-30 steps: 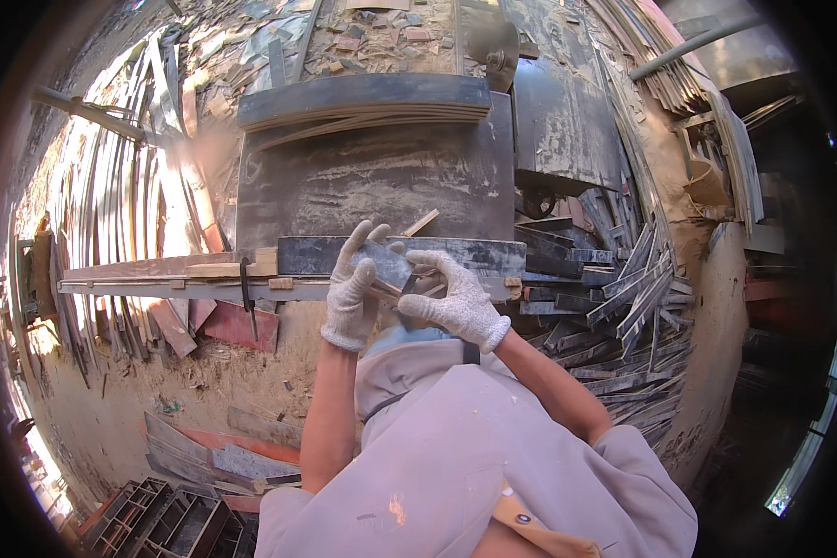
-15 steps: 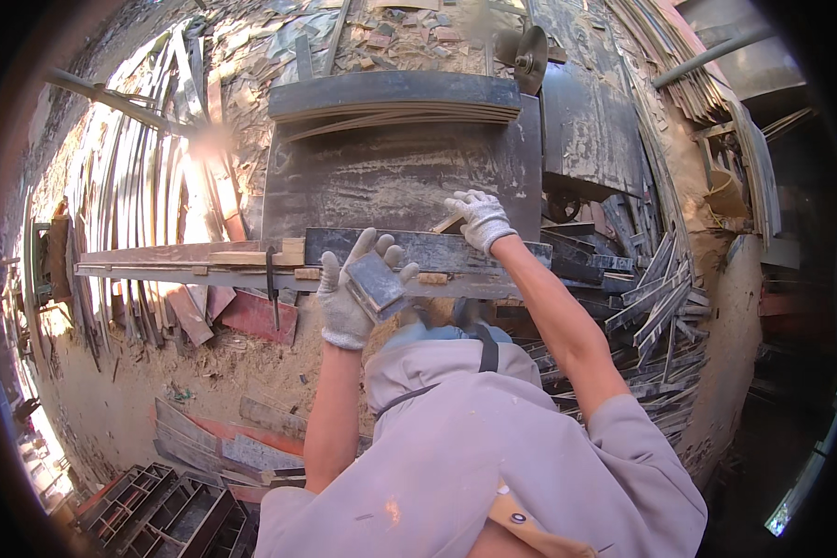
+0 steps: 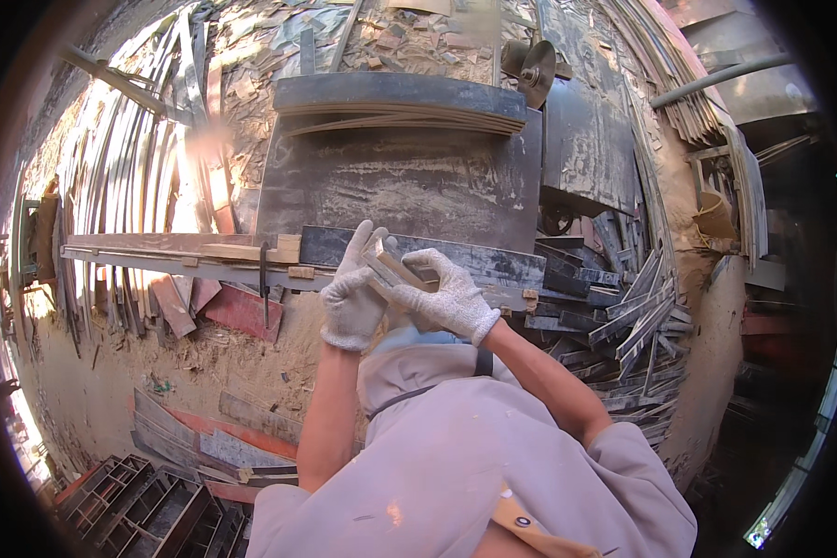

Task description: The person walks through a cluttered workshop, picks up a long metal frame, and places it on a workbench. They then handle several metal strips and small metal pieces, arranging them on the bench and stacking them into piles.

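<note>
Both my hands wear white knit gloves and meet over the near edge of a dark saw table [image 3: 409, 181]. My left hand [image 3: 353, 293] grips a small wooden block [image 3: 395, 268] from the left. My right hand [image 3: 442, 293] closes on the same block from the right. The block is light-coloured and sits tilted between the two gloves. Just behind them a dark flat strip [image 3: 479, 260] lies along the table's front edge.
A long wooden rail [image 3: 172, 253] with a clamp [image 3: 263, 279] runs left from the table. A circular saw blade [image 3: 535, 70] stands at the back. Cut dark strips [image 3: 623, 316] pile up at the right, thin slats [image 3: 130, 167] at the left, crates [image 3: 139, 502] lower left.
My right hand has come back from the table top to the block, and both hands now hold it together. The left hand has stayed on the block.
</note>
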{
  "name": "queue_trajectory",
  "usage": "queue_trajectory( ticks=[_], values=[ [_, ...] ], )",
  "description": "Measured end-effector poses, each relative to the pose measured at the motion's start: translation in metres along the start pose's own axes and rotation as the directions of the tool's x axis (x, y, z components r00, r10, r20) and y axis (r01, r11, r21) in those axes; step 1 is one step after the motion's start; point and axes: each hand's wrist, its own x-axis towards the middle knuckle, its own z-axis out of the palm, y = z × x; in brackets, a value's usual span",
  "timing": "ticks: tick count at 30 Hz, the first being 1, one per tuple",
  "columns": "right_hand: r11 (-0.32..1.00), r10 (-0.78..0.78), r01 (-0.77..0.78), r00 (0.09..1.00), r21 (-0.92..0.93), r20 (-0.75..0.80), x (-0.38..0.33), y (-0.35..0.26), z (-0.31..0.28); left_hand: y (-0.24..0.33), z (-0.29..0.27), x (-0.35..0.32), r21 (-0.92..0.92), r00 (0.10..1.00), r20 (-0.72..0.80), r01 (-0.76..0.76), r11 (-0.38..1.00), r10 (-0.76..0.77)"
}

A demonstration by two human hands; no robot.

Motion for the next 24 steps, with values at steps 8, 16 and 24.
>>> queue_trajectory(
  ticks=[8, 16, 24],
  values=[
    [0.667, 0.254, -0.343, 0.939, 0.661, 0.231, -0.004, 0.007, -0.026, -0.01, 0.033, 0.008, 0.347, 0.996, -0.065, -0.034, 0.937, 0.06],
    [0.617, 0.15, -0.283, 0.958, 0.734, 0.244, -0.018, -0.003, -0.002, -0.006, 0.041, -0.004, 0.717, 0.945, -0.151, -0.096, 0.69, 0.289],
    [0.335, 0.113, -0.501, 0.862, 0.798, 0.493, -0.016, -0.011, -0.009, 0.017, 0.039, -0.016, 0.291, 0.995, -0.003, -0.095, 0.952, 0.1]
  ],
)
